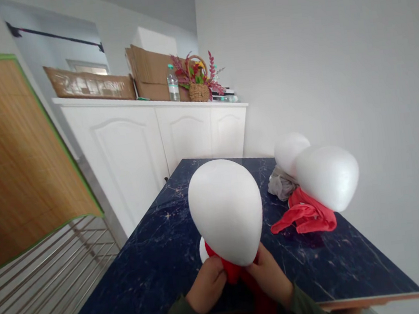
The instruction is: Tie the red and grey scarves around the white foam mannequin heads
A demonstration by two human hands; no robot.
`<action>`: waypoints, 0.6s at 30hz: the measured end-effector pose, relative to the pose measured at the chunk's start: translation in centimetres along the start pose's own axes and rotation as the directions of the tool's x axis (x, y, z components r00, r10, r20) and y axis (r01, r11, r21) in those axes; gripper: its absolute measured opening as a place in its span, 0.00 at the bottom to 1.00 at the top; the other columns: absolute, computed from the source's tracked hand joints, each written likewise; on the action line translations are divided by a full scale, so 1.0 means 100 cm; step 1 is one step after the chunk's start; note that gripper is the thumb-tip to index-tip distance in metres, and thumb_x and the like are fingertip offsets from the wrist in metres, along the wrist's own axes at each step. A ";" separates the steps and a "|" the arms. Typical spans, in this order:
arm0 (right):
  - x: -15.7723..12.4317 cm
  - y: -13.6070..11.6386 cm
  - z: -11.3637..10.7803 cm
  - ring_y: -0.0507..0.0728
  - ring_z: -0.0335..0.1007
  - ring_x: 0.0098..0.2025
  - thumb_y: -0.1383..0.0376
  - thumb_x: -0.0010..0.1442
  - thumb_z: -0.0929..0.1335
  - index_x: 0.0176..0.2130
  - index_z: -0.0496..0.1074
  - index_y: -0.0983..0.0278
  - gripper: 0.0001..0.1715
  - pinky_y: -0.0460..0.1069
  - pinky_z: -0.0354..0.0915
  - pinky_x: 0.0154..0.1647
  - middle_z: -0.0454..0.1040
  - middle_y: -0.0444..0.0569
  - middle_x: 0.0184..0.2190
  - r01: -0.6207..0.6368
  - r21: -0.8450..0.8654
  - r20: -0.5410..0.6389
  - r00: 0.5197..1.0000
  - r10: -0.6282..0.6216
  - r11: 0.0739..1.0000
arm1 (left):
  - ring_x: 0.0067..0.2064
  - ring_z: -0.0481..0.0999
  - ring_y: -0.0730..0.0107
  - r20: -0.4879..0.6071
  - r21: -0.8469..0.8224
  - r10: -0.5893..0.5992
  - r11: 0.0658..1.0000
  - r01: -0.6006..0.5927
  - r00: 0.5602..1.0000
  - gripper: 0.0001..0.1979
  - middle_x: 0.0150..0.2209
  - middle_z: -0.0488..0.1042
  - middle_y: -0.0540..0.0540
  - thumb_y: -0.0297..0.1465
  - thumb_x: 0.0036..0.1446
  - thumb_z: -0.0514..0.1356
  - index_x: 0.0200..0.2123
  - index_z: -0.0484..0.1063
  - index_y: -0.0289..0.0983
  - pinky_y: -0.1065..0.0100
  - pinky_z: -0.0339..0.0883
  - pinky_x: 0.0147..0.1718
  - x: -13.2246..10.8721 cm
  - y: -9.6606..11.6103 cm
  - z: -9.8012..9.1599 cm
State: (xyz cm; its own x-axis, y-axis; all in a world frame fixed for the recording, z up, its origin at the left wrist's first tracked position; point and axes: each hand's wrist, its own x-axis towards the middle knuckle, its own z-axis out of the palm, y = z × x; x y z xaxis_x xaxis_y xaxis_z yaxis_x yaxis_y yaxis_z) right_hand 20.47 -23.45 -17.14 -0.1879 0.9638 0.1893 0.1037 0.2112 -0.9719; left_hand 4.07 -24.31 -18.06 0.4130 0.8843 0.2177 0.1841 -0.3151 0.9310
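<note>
Gripping a piece of red cloth [234, 271], the left hand [207, 285] and the right hand [270, 276] are close together at the near edge of the dark blue marble table [160, 254]. Both hands are clenched on this cloth, one on each side of it, and the cloth hangs down between the two wrists. Directly above the grip stands a white foam head [226, 211]; its lower part touches the cloth and the fingers. Beyond the grip and to its right lies a second red cloth [305, 215] on the table, with another white foam head [328, 177] resting over it. Just behind this one there is a grey cloth [280, 185] and a third foam head [291, 151]. Far beyond the grip, past the table, a white cabinet [161, 137] carries cardboard boxes [151, 72], a plastic bottle [172, 83] and a flower basket [198, 81].
</note>
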 end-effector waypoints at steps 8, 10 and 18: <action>-0.007 0.001 0.020 0.57 0.68 0.42 0.67 0.48 0.66 0.44 0.66 0.63 0.20 0.53 0.61 0.46 0.73 0.48 0.41 -0.219 0.561 0.117 0.976 0.185 0.799 | 0.36 0.72 0.65 -0.113 0.129 -0.097 0.985 0.111 0.989 0.15 0.35 0.75 0.46 0.26 0.44 0.55 0.39 0.70 0.33 0.69 0.65 0.35 0.006 0.017 0.000; -0.011 0.006 0.022 0.57 0.69 0.41 0.66 0.49 0.64 0.44 0.65 0.61 0.20 0.52 0.63 0.42 0.73 0.47 0.41 -0.255 0.618 0.112 0.965 0.237 0.744 | 0.36 0.73 0.64 -0.120 0.216 -0.105 0.968 0.129 0.987 0.13 0.35 0.75 0.45 0.27 0.46 0.55 0.38 0.71 0.34 0.69 0.65 0.34 0.002 0.015 0.000; -0.010 0.043 0.014 0.54 0.69 0.27 0.64 0.49 0.64 0.42 0.61 0.65 0.18 0.48 0.64 0.28 0.73 0.48 0.30 -0.273 0.251 -0.086 0.949 0.303 0.929 | 0.35 0.73 0.65 -0.065 0.290 -0.117 0.948 0.131 0.991 0.11 0.32 0.75 0.45 0.31 0.48 0.56 0.33 0.73 0.33 0.68 0.64 0.34 0.006 0.014 -0.004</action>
State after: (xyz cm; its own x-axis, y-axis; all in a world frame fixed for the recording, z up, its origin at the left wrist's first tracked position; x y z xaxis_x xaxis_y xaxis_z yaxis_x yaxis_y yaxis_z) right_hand 19.75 -23.69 -21.70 -0.0626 0.9928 -0.1025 -0.0975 -0.1083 -0.9893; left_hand 4.16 -24.07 -16.54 0.3298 0.9357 0.1256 0.4872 -0.2827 0.8263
